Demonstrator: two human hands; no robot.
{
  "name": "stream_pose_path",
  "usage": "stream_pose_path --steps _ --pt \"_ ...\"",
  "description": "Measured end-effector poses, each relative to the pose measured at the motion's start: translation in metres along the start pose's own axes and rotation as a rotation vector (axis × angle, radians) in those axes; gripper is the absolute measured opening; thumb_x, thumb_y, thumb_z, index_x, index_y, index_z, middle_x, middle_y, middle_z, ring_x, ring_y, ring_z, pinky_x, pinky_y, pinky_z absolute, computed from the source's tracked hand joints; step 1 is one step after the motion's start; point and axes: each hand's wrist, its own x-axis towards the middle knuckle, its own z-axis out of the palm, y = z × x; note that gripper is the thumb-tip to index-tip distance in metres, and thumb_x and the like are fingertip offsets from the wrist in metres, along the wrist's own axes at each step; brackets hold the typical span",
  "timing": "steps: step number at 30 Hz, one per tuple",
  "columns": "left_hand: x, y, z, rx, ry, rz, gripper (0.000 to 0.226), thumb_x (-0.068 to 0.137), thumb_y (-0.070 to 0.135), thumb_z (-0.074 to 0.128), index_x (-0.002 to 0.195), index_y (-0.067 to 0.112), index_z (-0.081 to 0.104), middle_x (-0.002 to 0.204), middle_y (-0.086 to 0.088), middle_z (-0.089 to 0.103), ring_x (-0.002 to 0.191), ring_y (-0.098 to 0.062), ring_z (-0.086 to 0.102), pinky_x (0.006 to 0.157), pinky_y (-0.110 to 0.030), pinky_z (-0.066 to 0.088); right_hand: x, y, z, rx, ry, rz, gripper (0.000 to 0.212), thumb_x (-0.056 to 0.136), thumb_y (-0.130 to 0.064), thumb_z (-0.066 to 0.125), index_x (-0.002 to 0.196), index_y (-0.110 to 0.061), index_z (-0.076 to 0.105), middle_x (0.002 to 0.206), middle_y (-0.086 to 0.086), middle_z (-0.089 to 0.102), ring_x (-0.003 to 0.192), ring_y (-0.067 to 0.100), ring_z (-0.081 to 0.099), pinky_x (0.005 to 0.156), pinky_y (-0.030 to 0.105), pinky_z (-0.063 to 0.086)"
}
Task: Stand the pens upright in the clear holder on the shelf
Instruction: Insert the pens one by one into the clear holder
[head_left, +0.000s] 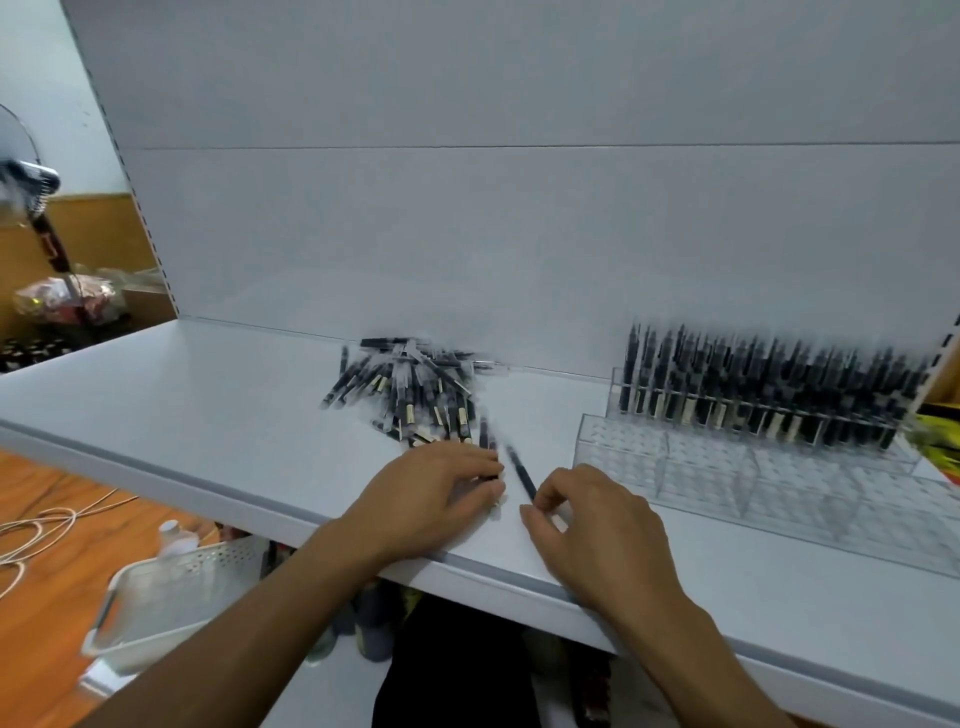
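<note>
Pens (410, 395) heaped, labels (409, 415) blurred, right hand (592, 525) pinching pen (521, 474)

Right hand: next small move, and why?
Probably the right hand should lift the pen it pinches toward a front hole of the holder: back row looks full, front holes empty; the left hand holds more pens.

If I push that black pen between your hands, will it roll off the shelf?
Probably it would roll: the black pen looks slim and round, resting on the smooth shelf. It seems stiff and light. The right hand pinching its end should stop it.
</note>
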Motion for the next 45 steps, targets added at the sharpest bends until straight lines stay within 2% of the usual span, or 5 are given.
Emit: stream_pose_path --steps 10,16,27,33,45 --pt "0.025 0.009 -0.008 0.141 -0.135 -0.243 0.057 0.083 0.062 0.058 0.125 0.023 0.055 0.113 0.003 0.054 0.100 -0.013 0.052 0.081 -0.028 0.041 0.001 -0.001 0.003 -0.035 -0.059 -0.003 0.040 0.093 -0.056 0.044 0.117 -0.028 0.059 0.110 -0.006 0.066 0.102 0.020 0.060 0.078 0.031 0.043" --pt "0.062 0.012 -0.010 0.224 -0.276 -0.412 0.039 0.084 0.045 0.062 0.067 0.011 0.055 0.062 -0.002 0.051 0.058 -0.017 0.049 0.052 -0.026 0.035 0.001 -0.001 0.003 -0.004 -0.035 0.044 0.028 0.094 -0.043 0.047 0.107 -0.023 0.060 0.105 -0.003 0.066 0.095 0.022 0.061 0.076 0.033 0.046" --pt "0.099 0.026 -0.022 0.175 -0.485 -0.591 0.028 0.087 0.029 0.065 0.072 0.008 0.053 0.072 -0.007 0.059 0.068 -0.024 0.059 0.062 -0.031 0.050 0.006 -0.003 -0.004 0.009 -0.075 0.074 0.015 0.088 -0.027 0.050 0.094 -0.015 0.057 0.089 0.000 0.056 0.081 0.023 0.055 0.064 0.033 0.041" --pt "0.095 0.022 -0.020 0.051 -0.425 -0.619 0.024 0.087 0.022 0.062 0.071 0.007 0.053 0.067 -0.007 0.056 0.056 -0.019 0.053 0.051 -0.026 0.043 0.010 -0.004 -0.027 -0.056 -0.201 0.049 0.023 0.084 -0.018 0.053 0.064 -0.014 0.043 0.068 0.001 0.045 0.067 0.021 0.046 0.048 0.027 0.026" --pt "0.100 0.051 -0.027 -0.549 0.073 -0.371 0.026 0.094 0.035 0.058 0.080 0.013 0.060 0.070 0.004 0.052 0.063 -0.011 0.045 0.057 -0.023 0.035 0.013 0.054 -0.079 0.179 -0.087 0.078 0.006 0.086 -0.033 0.064 0.085 -0.036 0.058 0.080 -0.013 0.064 0.075 0.003 0.059 0.070 0.025 0.050"
